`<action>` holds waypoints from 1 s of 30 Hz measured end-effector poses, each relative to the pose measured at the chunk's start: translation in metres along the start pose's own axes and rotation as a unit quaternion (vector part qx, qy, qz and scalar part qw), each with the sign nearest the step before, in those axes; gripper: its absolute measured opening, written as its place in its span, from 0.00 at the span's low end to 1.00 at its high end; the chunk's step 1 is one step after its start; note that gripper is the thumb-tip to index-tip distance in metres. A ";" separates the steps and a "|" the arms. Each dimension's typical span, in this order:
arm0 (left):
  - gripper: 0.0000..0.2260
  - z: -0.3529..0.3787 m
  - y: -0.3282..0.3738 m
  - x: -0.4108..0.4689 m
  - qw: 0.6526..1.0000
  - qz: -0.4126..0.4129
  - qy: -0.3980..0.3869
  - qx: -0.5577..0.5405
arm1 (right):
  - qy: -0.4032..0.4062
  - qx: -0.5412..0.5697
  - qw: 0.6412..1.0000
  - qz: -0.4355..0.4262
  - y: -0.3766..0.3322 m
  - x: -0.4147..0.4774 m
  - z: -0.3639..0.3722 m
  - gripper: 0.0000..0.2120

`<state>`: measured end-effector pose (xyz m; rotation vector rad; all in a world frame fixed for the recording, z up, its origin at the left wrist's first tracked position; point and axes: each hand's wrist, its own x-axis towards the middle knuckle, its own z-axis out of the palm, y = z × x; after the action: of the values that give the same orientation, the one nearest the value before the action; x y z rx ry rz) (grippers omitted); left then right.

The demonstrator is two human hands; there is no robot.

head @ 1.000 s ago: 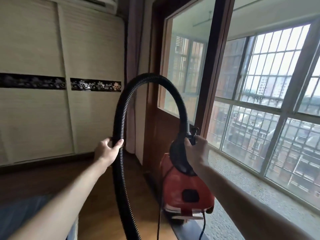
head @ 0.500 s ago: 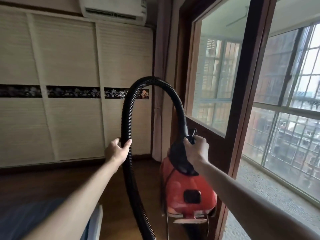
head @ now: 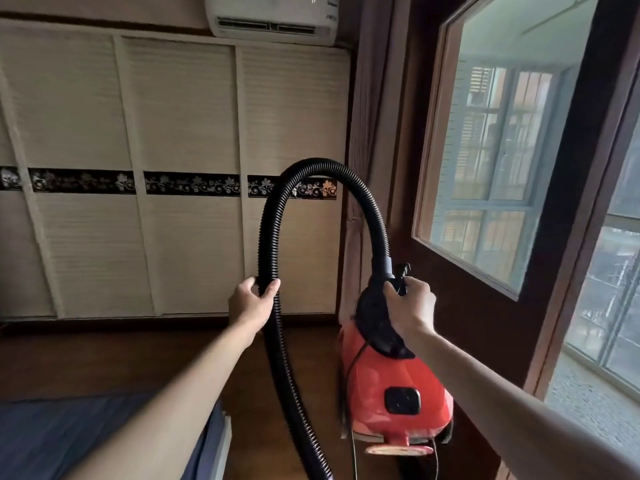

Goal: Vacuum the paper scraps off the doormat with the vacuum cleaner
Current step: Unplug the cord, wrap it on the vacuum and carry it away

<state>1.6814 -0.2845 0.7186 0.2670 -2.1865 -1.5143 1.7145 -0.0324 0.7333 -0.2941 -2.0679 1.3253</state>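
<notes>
A red vacuum cleaner (head: 391,393) with a black top hangs in the air at centre right, carried by its black handle in my right hand (head: 410,308). Its ribbed black hose (head: 273,237) arches up from the body, curves over and drops to the bottom edge of the view. My left hand (head: 251,301) grips the hose's left, descending run at mid height. A thin black cord dangles below the body. No doormat or paper scraps are in view.
A wall of beige sliding wardrobe doors (head: 180,174) with a dark floral band stands ahead, an air conditioner (head: 272,19) above. A dark wooden door frame with glass (head: 485,150) rises on the right. A blue bed corner (head: 69,438) lies bottom left on the dark wooden floor (head: 104,358).
My view has swung left, away from the balcony windows toward the wardrobe wall. Both hands keep the same hold on hose and handle, and the vacuum stays lifted.
</notes>
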 end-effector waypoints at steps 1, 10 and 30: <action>0.15 0.005 -0.002 0.012 1.000 0.000 0.004 0.000 | 0.000 -0.001 1.000 0.002 0.002 0.009 0.009 0.10; 0.15 0.063 -0.026 0.134 1.000 0.001 -0.009 0.004 | 0.004 -0.020 1.000 0.015 0.017 0.099 0.099 0.11; 0.14 0.138 -0.058 0.343 0.997 0.036 -0.031 0.056 | 0.017 -0.010 1.000 0.001 0.046 0.273 0.260 0.16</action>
<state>1.3104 -0.3322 0.7154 0.1765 -2.3082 -1.3810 1.3356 -0.0606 0.7329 -0.3245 -2.0546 1.2927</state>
